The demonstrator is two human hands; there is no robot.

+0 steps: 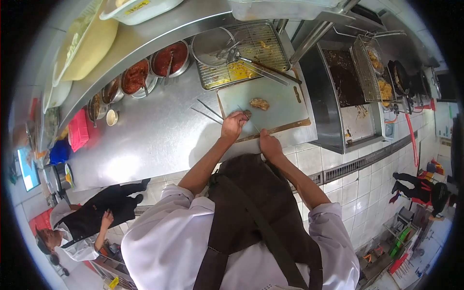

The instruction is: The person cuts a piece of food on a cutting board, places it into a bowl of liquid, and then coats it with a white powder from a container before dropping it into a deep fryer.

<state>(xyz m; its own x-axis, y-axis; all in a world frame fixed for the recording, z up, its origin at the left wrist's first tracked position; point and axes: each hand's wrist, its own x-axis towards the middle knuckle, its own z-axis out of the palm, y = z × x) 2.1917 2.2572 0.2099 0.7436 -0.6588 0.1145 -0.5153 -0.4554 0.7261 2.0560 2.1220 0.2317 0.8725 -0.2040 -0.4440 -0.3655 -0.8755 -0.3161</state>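
Note:
My left hand (pixel 232 125) is closed on a small browned piece of meat (pixel 247 114) on the pale cutting board (pixel 285 108). In my right hand (pixel 270 143), closed at the board's near edge, is a knife (pixel 255 126) with its thin blade pointing toward that meat. A larger browned piece of meat (pixel 259 103) lies just beyond, untouched. Two thin dark metal arms, seemingly tongs (pixel 207 111), stick out leftward beside my left hand; whether it touches them is hidden.
Behind the board sits a wire rack tray (pixel 268 46) with a strainer (pixel 212 47) and a long-handled tool. Pots of red sauce (pixel 170 58) line the counter's back. A fryer (pixel 345 77) with baskets (pixel 369 63) stands right. One co-worker (pixel 96 212) is at left, another person (pixel 425 191) far right.

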